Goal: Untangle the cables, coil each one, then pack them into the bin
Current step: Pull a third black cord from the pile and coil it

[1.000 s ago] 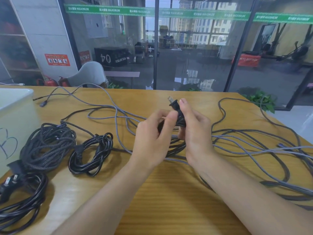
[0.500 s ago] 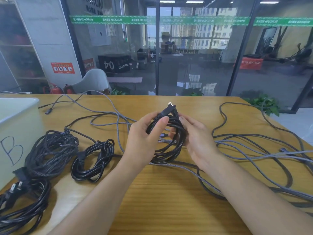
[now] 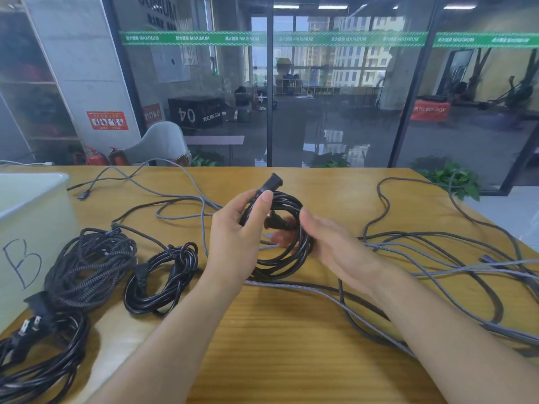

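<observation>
left hand (image 3: 236,237): grips coiled black power cable (image 3: 287,255) near its plug | right hand (image 3: 335,243): fingers through the coil, grip unclear | coil held above wooden desk (image 3: 291,345)

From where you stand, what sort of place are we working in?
Probably a fitness studio's front room or office. The wooden table faces a glass partition with a green MAXIMUM strip; beyond it stand a black plyo softbox and exercise machines.

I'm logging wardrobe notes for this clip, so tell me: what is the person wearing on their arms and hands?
Nothing shows on them. The left hand and right hand are bare, with no gloves, rings, watch or bracelet in view. Both forearms are uncovered as far as the frame edge; no sleeve is seen.
</observation>
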Available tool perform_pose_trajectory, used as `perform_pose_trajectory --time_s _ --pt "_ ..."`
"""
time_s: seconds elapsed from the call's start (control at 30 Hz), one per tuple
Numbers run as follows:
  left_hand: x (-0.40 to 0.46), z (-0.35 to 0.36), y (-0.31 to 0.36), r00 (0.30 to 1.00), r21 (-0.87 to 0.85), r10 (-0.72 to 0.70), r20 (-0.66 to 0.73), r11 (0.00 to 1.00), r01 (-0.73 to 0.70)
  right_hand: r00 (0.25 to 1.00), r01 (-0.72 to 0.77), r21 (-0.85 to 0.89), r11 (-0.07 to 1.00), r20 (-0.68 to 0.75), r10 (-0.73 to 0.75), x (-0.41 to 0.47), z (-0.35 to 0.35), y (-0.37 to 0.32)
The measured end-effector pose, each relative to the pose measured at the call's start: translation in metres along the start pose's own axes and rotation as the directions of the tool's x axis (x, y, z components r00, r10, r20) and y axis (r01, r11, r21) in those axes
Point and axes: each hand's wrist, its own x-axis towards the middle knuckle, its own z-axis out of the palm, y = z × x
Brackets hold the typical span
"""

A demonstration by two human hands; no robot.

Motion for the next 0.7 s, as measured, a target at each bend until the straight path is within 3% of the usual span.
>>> perform_pose_trajectory --time_s 0.13,0.33,0.43,0.53,0.6,0.7 --pt "0.001 0.000 -0.003 0.999 -0.052 -0.053 -0.011 0.997 0.052 0.997 0.078 -0.059 0.995 0.025 -0.077 0.001 0.000 0.002" --pt "0.002 0.001 -0.003 0.999 -0.063 -0.050 -0.005 0.997 0.049 0.962 0.184 -0.106 0.977 -0.185 -0.202 0.003 0.017 0.007" --pt "0.003 -0.001 -0.006 0.999 -0.036 -0.039 -0.019 0.999 0.039 0.922 0.215 -0.195 0.957 -0.284 -0.264 0.004 0.023 0.009" --pt "0.004 -0.001 -0.008 0.999 -0.021 -0.031 -0.027 0.999 0.030 0.847 0.228 -0.401 0.888 -0.368 -0.383 0.001 0.032 0.012" --pt "0.005 -0.001 -0.007 0.999 -0.023 -0.026 -0.034 0.999 0.026 0.792 0.239 -0.522 0.819 -0.383 -0.475 0.000 0.034 0.013" --pt "0.005 0.000 -0.006 0.999 -0.042 -0.012 -0.032 0.999 0.011 0.743 0.271 -0.564 0.780 -0.393 -0.542 0.000 0.035 0.017"
